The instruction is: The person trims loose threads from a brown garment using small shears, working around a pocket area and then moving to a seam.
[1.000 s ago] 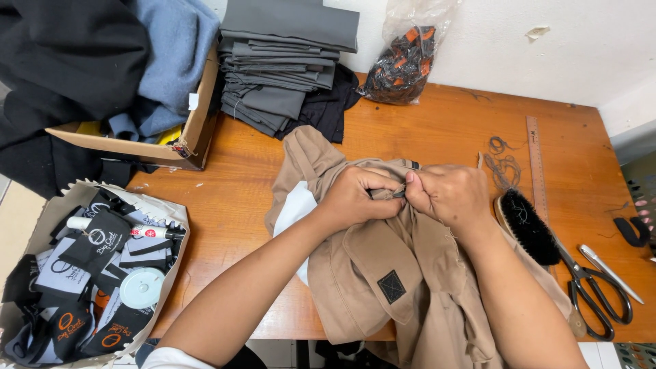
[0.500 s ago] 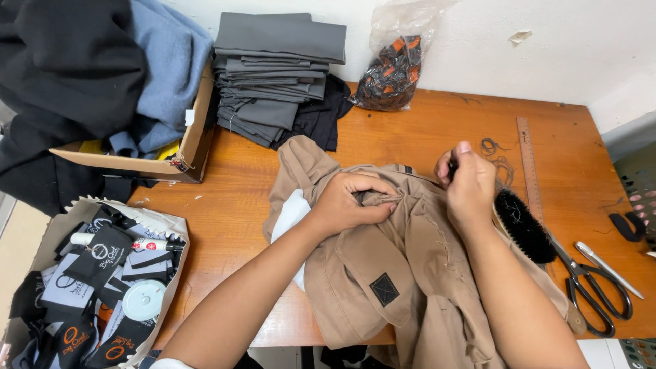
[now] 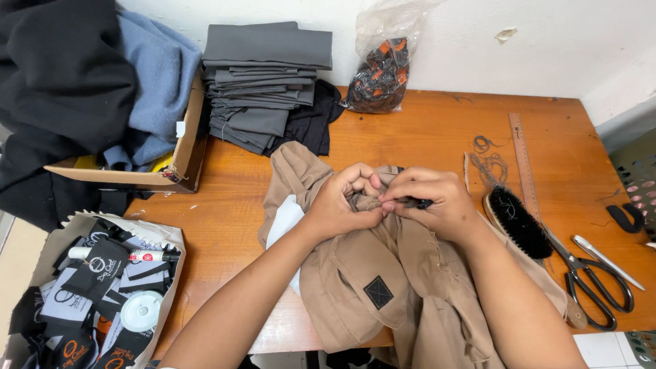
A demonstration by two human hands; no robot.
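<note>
Head view: the left hand (image 3: 342,205) and right hand (image 3: 430,201) meet, both pinching a fold of a tan garment (image 3: 383,287) spread on the wooden counter (image 3: 437,137). A black brush (image 3: 517,222) and scissors (image 3: 588,280) lie just right of the right hand.

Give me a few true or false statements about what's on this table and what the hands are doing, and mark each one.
1. Both hands, left hand and right hand, pinch the tan garment. True.
2. The scissors lie left of the garment. False: they lie to its right, near the brush.
3. A stack of grey cloth sits by the wall. True.
4. The wooden ruler lies in the cardboard box. False: it lies on the table.
</note>
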